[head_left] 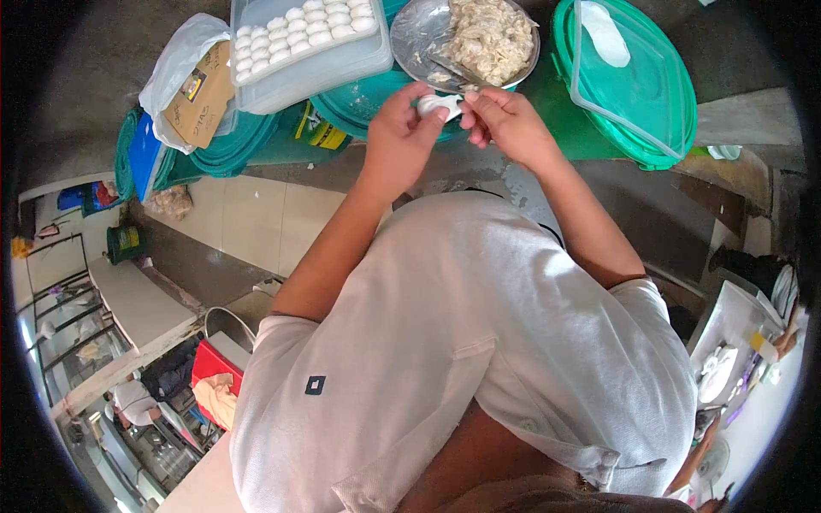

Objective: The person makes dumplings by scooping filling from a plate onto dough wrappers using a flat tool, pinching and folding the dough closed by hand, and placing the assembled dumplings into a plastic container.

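At the far left, the dark rounded edge of my view swallows the corners, and the glass case (90,340) is too small and warped for me to read its contents. Nearer, a plastic bag (175,64) partly wraps a piece of cardboard (198,103); it has handwriting I can't make out. Next comes the clear tub (316,73) bearing rows of white dough balls (295,37), the rows running off the top of my view. Behind my left hand (400,128), a teal lid (351,101) is partly covered by the tub and the bowl.

My left hand is closed around one side of a small white dough piece (438,106), thumb in front and fingers curled behind, so part of it is hidden. The dough sits between my two hands, just below the metal bowl (416,43). My right hand (505,120) pinches its right end between thumb and fingers, the other fingers curled in.

The bowl, cut off at the top, holds a pale lumpy mixture (492,41). A metal utensil (453,68) slants down to my right hand; I can't tell whether I touch it. Farther right, a clear lid (637,85) lies over a green lid (676,56), with a white patch (605,36) I can't identify.
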A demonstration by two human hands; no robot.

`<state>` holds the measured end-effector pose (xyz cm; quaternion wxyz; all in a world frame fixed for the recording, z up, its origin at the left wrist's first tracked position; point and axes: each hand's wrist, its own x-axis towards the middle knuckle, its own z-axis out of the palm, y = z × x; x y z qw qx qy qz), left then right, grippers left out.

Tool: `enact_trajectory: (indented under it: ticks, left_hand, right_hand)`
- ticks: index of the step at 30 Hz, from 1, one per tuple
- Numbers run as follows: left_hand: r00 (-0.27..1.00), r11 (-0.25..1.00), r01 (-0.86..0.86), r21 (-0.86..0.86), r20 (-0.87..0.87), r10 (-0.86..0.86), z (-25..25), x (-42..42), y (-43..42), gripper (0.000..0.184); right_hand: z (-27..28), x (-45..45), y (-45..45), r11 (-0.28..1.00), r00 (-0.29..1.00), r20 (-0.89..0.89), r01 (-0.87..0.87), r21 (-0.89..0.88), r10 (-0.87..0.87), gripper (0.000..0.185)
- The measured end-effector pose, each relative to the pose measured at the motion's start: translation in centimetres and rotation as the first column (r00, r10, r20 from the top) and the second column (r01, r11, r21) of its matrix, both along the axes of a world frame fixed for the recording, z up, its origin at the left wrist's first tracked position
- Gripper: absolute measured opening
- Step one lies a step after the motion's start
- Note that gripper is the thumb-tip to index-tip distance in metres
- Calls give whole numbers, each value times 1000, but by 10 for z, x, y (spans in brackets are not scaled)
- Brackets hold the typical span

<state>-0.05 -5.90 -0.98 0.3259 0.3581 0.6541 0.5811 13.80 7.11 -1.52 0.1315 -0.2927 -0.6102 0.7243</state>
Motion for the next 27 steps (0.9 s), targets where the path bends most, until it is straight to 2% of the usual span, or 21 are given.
enact_trajectory:
  ticks: [1, 2, 4, 5, 6, 7, 8, 9, 10, 11, 12, 13, 14, 15, 17, 18, 20, 24, 26, 27]
  left_hand:
    - [961, 997, 26, 66, -277, -6, -1, 1, -1, 35]
    - [961, 997, 25, 66, -277, -6, -2, 1, -1, 35]
    - [740, 969, 132, 209, -672, 44, 8, 4, 0, 37]
    - [740, 969, 132, 208, -672, 44, 6, 6, -1, 37]
    - [868, 981, 90, 170, -497, 6, 5, 7, -2, 35]
    - [955, 991, 58, 123, -297, -19, 5, 8, -3, 34]
    - [954, 991, 58, 122, -298, -20, 7, 4, -4, 34]
    - [966, 994, 96, 55, 237, -106, 20, -2, -5, 31]
    - [695, 987, 161, 17, 708, -125, 27, -4, -6, 30]
    - [694, 987, 157, 18, 709, -123, 25, -4, -6, 30]
    - [655, 985, 168, 28, 744, -133, 20, -5, -6, 29]
    - [613, 983, 178, 38, 778, -141, 14, -5, -6, 29]
    - [611, 984, 175, 40, 779, -140, 9, -4, -6, 29]
    - [643, 990, 138, 28, 757, -111, 6, -4, -5, 27]
    - [672, 995, 97, 18, 736, -79, 2, -4, -5, 25]
    - [700, 998, 63, 12, 712, -53, 4, -5, -5, 23]
    - [725, 1000, 25, 7, 688, -23, 4, -5, -5, 22]
    - [722, 999, 28, 29, 690, -40, 3, -9, -7, 19]
    - [726, 999, 13, 45, 686, -41, 5, -12, -8, 19]
    - [728, 999, 9, 43, 685, -36, 7, -14, -9, 19]
  right_hand:
    - [4, 0, -3, 997, 1000, -8, -1, -74, 1, 25]
    - [8, 0, -7, 989, 1000, -17, -3, -149, 0, 24]
    - [11, -2, -13, 995, 997, -74, 8, -94, -15, 24]
    - [12, -3, -15, 999, 991, -132, 22, -41, -27, 24]
    - [13, -2, -14, 999, 991, -133, 22, -41, -28, 24]
    - [14, 0, -12, 999, 996, -87, 18, 32, -15, 23]
    - [15, 0, -12, 994, 999, -40, 10, 106, -6, 22]
    - [16, 1, -13, 994, 999, -39, 10, 105, -6, 22]
    - [17, 2, -15, 984, 997, -73, 11, 177, 2, 21]
    - [18, 3, -16, 968, 994, -107, 13, 250, 15, 20]
    - [13, 2, -16, 968, 994, -107, 10, 251, 18, 20]
    - [5, 1, -15, 938, 983, -179, 27, 345, 38, 18]
    - [0, 0, -15, 899, 967, -247, 50, 435, 66, 15]
    - [3, -1, -16, 899, 967, -245, 46, 436, 69, 15]
    - [11, -2, -20, 968, 993, -113, 52, 246, -25, 17]
    - [10, -3, -18, 968, 994, -110, 49, 246, -22, 17]
    - [6, -6, -8, 998, 998, -50, 22, -55, -24, 19]
    - [5, -13, -9, 999, 997, -75, -36, -26, 34, 22]
    - [5, -20, -12, 995, 992, -117, -38, 93, 49, 20]
    - [1, -25, -14, 995, 992, -116, -44, 93, 54, 20]
